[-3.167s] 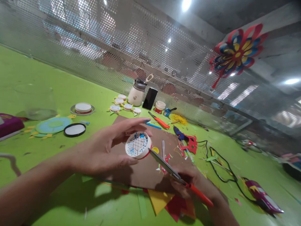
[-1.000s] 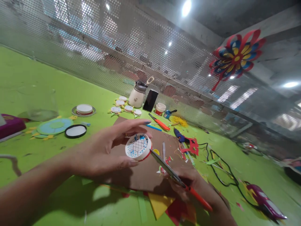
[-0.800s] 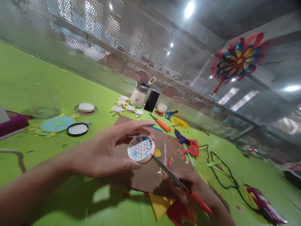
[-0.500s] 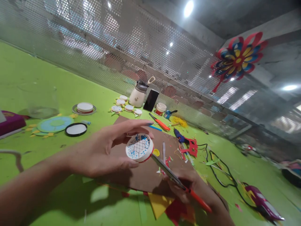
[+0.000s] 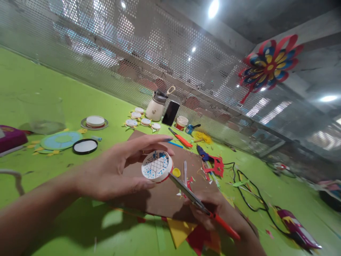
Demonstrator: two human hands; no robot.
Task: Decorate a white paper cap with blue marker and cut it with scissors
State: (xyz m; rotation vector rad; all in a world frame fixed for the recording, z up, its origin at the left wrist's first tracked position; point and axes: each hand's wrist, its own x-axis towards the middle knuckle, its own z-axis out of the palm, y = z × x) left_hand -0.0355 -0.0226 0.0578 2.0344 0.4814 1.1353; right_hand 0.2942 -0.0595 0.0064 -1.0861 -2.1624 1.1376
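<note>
At centre frame, pinched between thumb and fingertips of the left hand: a small round white paper tub with a red band; held over the brown cardboard sheet on the green table; flat face turned up, drawn with a black lattice, dotted blue; lower right, right hand clamped round orange-handled, grey-bladed scissors, blade tip touching the tub's rim.

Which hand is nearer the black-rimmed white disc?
Left. The left hand, holding a patterned white cap, is just right of the disc; the right hand, gripping orange-handled scissors, lies farther right.
</note>
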